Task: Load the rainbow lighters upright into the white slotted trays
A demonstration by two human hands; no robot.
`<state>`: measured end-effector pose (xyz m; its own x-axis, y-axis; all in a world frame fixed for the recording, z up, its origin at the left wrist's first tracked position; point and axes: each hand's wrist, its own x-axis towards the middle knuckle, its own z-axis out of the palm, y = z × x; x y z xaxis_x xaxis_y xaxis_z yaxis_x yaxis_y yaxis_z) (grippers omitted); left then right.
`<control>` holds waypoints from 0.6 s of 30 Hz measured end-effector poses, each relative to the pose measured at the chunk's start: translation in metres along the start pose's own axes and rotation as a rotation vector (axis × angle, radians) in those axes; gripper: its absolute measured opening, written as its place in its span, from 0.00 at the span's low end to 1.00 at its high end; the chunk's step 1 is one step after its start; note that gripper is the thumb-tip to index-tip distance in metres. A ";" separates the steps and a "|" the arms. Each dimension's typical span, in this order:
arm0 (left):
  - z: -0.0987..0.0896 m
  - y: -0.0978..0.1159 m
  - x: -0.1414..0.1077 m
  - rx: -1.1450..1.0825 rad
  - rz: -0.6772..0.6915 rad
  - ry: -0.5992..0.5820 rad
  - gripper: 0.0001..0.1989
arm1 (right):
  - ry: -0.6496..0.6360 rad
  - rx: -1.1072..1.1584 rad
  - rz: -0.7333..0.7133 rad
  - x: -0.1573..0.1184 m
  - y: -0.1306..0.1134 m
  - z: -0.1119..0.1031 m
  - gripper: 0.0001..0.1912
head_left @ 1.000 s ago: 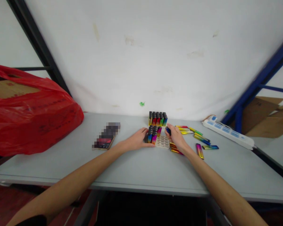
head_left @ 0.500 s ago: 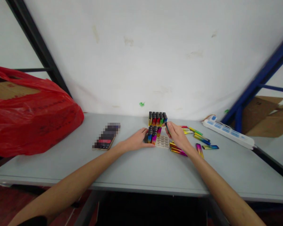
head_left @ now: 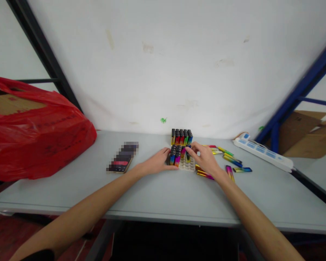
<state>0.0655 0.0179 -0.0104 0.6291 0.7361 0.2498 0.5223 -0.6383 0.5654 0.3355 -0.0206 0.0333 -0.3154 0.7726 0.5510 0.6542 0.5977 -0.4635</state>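
My left hand (head_left: 160, 160) is curved around the left end of a pale tray (head_left: 190, 166) with round holes. Its thumb lies along the front and its fingers reach behind. Several shiny multicoloured lighters (head_left: 177, 161) with black tops stand upright in the tray's left part. Between thumb and fingertips, my right hand (head_left: 205, 156) pinches a dark lighter (head_left: 188, 156), held upright at the tray's holes beside a pink one. Whether its base is fully seated cannot be made out. Directly behind stands a full block of upright lighters (head_left: 181, 137).
Loose lighters (head_left: 232, 159) lie scattered right of the tray, some partly under my right hand. A white power strip (head_left: 263, 152) rests farther right. A partly blurred phone (head_left: 121, 163) lies on the left, and a red plastic bag (head_left: 40, 134) fills the table's left end.
My right hand has brought the lighter left and down, turning it from tilted to upright over the tray. My left hand has stayed in place.
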 end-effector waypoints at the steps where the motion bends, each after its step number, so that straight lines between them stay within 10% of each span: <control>1: 0.000 0.000 0.000 0.001 0.005 0.001 0.43 | -0.024 -0.002 0.013 0.000 0.001 0.001 0.20; 9: -0.001 0.003 -0.001 0.006 0.013 0.007 0.40 | -0.227 -0.186 0.044 0.001 0.000 0.005 0.11; 18: -0.003 0.005 -0.001 0.016 0.013 0.003 0.41 | -0.186 -0.460 0.121 0.005 0.030 -0.016 0.24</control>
<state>0.0652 0.0147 -0.0056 0.6343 0.7285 0.2589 0.5234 -0.6511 0.5497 0.3649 -0.0019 0.0331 -0.3085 0.8804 0.3601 0.9153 0.3778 -0.1396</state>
